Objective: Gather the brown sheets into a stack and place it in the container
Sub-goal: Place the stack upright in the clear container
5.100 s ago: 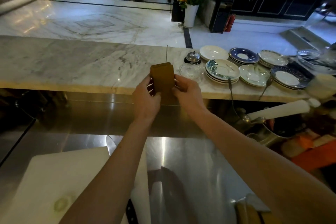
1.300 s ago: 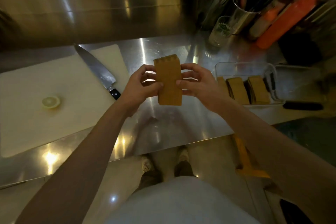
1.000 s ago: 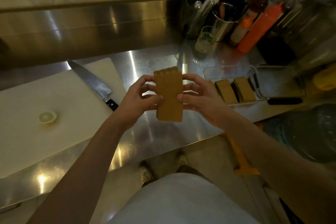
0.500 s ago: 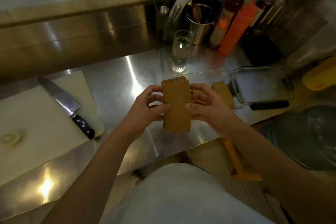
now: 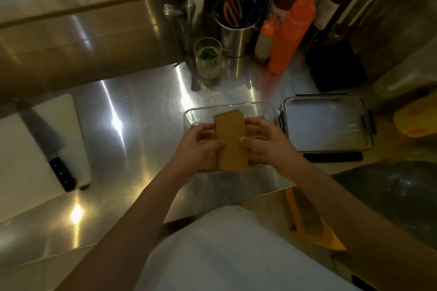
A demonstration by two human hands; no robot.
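A stack of brown sheets (image 5: pixel 230 139) stands upright on its short edge between my two hands. My left hand (image 5: pixel 197 149) grips its left side and my right hand (image 5: pixel 266 142) grips its right side. The stack is over the middle of a clear rectangular container (image 5: pixel 236 107) on the steel counter. More brown sheets (image 5: pixel 205 140) lie inside the container, mostly hidden behind my hands. I cannot tell whether the held stack touches the container's floor.
The container's lid (image 5: pixel 326 123) lies to its right. A white cutting board (image 5: pixel 28 156) with a knife (image 5: pixel 50 149) is at left. Behind stand a glass of herbs (image 5: pixel 208 59), a steel utensil cup (image 5: pixel 235 28), orange squeeze bottles (image 5: pixel 289 33) and dark bottles.
I carried the stack from the marble counter down to the steel counter, then to the right. In the last second it moved over the container and lower, between the sheets lying there.
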